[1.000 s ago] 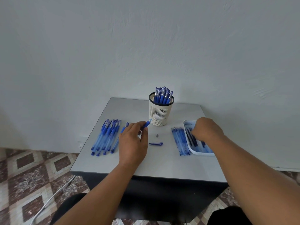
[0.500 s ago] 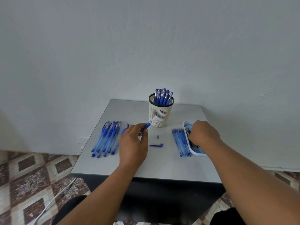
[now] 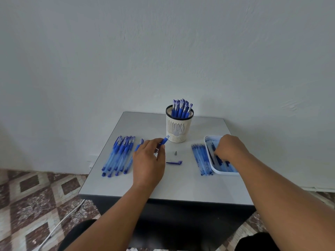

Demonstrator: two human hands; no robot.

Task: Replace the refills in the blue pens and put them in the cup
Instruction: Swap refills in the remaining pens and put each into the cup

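Head-cam view, looking down at a small grey table (image 3: 181,185) set against a pale wall (image 3: 163,51). Patterned brown and cream floor tiles (image 3: 27,196) show at far left, w/ a white cable (image 3: 59,223) trailing across them.

On the table's left side lies a bundle of blue pens (image 3: 118,154), side by side, capped ends toward the wall. Just right of them, the person's left hand (image 3: 148,160) hovers over the table, thumb and fingers curled round a blue pen barrel (image 3: 164,141); its open tip sticks out toward the cup. The rest of the barrel is hidden by the hand.

Right of that hand, two small loose parts rest on the tabletop: a grey pen tip cone (image 3: 175,153) and, nearer the person, a blue pen cap (image 3: 174,162) lying flat.

At the table's far centre stands a cream slotted cup (image 3: 178,127) w/ a dark rim, holding several blue pens upright (image 3: 182,107).

Further right, a row of blue refills (image 3: 201,158) lies on the table, just beside a white tray (image 3: 208,140) that holds more refills. The right hand (image 3: 230,147) reaches into the tray, fingers curled down among the refills; can't tell if it actually pinches one.
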